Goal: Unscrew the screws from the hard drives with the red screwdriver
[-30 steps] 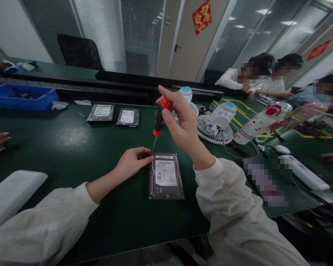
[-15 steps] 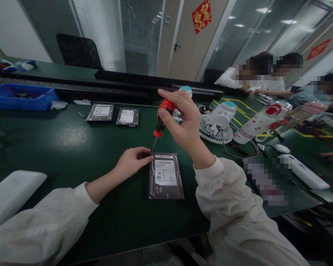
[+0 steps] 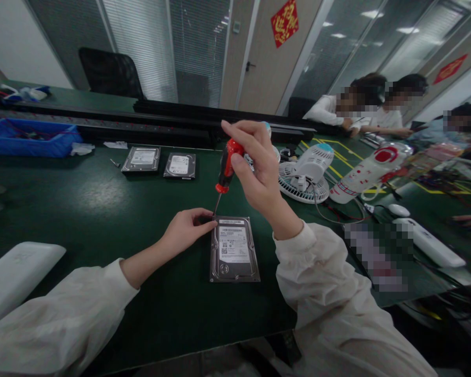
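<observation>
A hard drive (image 3: 234, 251) with a white label lies flat on the green table in front of me. My left hand (image 3: 188, 228) grips its far left corner between thumb and fingers. In my right hand (image 3: 257, 167) is a screwdriver (image 3: 226, 166) with a red and black handle, the thumb and fingers closed round it. The screwdriver leans slightly, its handle up and to the right. Its thin shaft reaches down to that same corner, where my left fingertips partly hide the tip.
Two more hard drives (image 3: 141, 159) (image 3: 179, 166) lie farther back, beside a small screw-like piece (image 3: 115, 163). A blue bin (image 3: 31, 139) stands back left. On the right are a white fan (image 3: 308, 175), a patterned bottle (image 3: 367, 173) and a power strip (image 3: 429, 243). Other people sit at the far right.
My right hand and the screwdriver's handle have shifted slightly to the left, and the handle has turned a little. My left hand and the hard drive have stayed in place.
</observation>
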Demonstrator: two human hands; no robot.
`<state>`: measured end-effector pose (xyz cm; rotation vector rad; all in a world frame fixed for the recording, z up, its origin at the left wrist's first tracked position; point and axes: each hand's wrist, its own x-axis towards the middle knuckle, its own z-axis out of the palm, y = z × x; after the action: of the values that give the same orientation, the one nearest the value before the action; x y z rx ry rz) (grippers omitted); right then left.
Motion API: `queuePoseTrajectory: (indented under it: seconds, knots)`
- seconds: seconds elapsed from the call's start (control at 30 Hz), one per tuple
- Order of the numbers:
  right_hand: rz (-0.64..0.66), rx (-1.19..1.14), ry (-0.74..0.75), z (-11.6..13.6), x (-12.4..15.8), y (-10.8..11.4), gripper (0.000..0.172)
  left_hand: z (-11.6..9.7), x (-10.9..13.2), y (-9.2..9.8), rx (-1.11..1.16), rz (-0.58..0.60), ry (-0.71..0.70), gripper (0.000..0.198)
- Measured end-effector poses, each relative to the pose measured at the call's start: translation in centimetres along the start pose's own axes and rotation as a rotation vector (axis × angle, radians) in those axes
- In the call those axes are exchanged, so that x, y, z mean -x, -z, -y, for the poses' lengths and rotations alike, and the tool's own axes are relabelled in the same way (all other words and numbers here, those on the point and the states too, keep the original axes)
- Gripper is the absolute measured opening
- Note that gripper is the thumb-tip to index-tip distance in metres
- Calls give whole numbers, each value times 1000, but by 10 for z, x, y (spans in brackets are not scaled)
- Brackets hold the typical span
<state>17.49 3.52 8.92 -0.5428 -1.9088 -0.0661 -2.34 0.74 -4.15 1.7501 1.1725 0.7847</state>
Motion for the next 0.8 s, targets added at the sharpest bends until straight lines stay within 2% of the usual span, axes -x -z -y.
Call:
queuePoseTrajectory:
  seconds: [0.13, 0.3, 0.43, 0.63, 0.8]
  knots:
    - [69, -43, -11, 1, -1, -1, 48, 0, 0, 0, 3, 0, 2, 48]
    - [38, 0, -52, 1, 0, -3, 47, 0, 0, -1, 10, -1, -8, 46]
    - [67, -14, -30, 1, -1, -1, 48, -1, 0, -1, 7, 1, -9, 46]
    - [18, 11, -15, -1, 0, 0, 42, 1, 0, -1, 7, -5, -11, 45]
    - [62, 2, 33, 1, -2, 0, 47, 2, -1, -1, 0, -8, -2, 48]
